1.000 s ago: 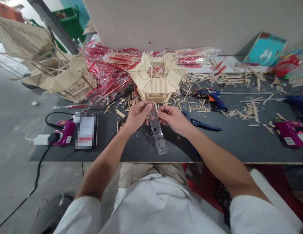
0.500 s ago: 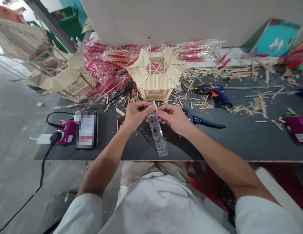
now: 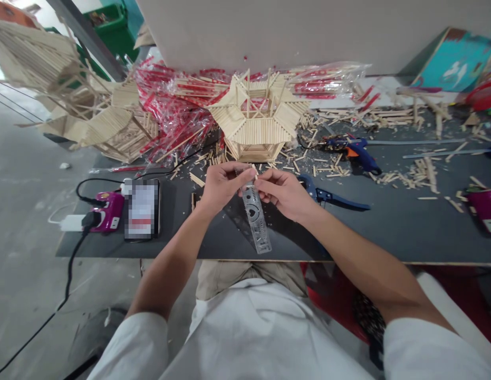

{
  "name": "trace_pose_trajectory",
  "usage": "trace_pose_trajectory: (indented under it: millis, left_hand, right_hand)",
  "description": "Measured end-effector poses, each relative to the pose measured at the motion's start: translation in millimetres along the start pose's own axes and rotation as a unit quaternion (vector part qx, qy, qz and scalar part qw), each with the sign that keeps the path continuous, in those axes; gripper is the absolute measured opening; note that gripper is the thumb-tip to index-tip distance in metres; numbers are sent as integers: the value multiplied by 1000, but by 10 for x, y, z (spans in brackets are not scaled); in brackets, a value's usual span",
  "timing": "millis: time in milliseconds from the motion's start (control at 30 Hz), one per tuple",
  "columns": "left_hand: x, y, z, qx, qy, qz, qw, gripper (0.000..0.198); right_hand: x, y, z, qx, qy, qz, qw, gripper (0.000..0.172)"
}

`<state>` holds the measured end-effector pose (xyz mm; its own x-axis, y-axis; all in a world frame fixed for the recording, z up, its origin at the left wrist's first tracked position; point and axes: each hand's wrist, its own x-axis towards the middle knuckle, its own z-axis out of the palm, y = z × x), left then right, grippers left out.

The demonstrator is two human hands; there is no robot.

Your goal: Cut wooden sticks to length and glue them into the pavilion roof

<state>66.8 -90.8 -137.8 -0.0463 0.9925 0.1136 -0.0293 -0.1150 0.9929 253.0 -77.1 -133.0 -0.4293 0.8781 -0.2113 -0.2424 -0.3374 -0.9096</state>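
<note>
My left hand (image 3: 225, 184) pinches the upper end of a clear plastic stencil ruler (image 3: 253, 219), which slants down toward the table's front edge. Against that end, my right hand (image 3: 282, 191) holds a short wooden stick (image 3: 256, 174) between thumb and fingers. The fingers hide most of the stick. Just beyond both hands stands a pavilion-like model (image 3: 263, 132) built of thin wooden sticks. Beside my right wrist lies a dark blue cutter (image 3: 328, 198) with long handles, partly hidden by the hand.
A phone (image 3: 142, 211) and a purple power strip (image 3: 111, 211) lie at left, near a larger stick model (image 3: 106, 126). Red-and-clear plastic wrapping (image 3: 170, 100) is heaped behind. A blue glue gun (image 3: 359, 153) lies among stick offcuts (image 3: 417, 171) at right; cords cross the left side.
The view has shifted slightly, moving the table things a little to the right. My hands keep their hold on the ruler and stick, with the ruler's upper part showing more.
</note>
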Motion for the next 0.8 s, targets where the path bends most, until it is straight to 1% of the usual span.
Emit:
trace_pose_trajectory:
  millis: [233,433,800]
  left_hand:
    - [-8,-9,3,10,9,-4,1000,34]
    - [-8,-24,-1,0,2,5,1000,28]
    - [-1,-22,-2,-4,-3,5,1000,29]
  right_hand:
    - [-1,44,-12,13,-17,0,1000,43]
    - [-16,12,5,8,-29,16,999,46]
    - [-24,12,10,25,-32,13,999,44]
